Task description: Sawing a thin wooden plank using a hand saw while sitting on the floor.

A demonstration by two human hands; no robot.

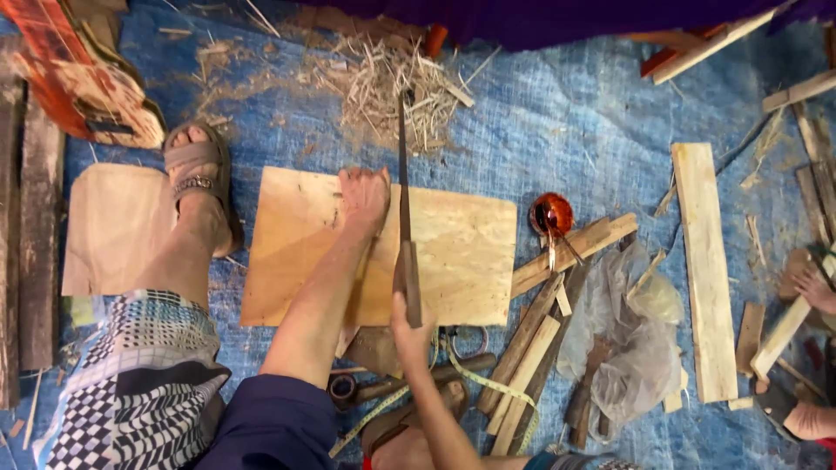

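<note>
Tarpaulin [557,130], blue and strewn with shavings, fills the frame, and a plywood board [461,252] lies flat at its centre. Long pale plank [705,270] rests at right; a clear plastic bag [623,339] and a bundle of wood strips [531,357] sit between plank and board. A sandalled foot [198,174] stands at the board's left edge. At centre, a bare foot [364,198] presses on the board's upper edge, toes just left of the blade. The right hand [407,326], rising from the lower centre, has its fingers wrapped tight round the wooden handle of a long knife [403,174], whose blade runs straight up across the board toward the shavings. The left hand cannot be seen. A yellow tape measure [488,383] curls below the board.
</note>
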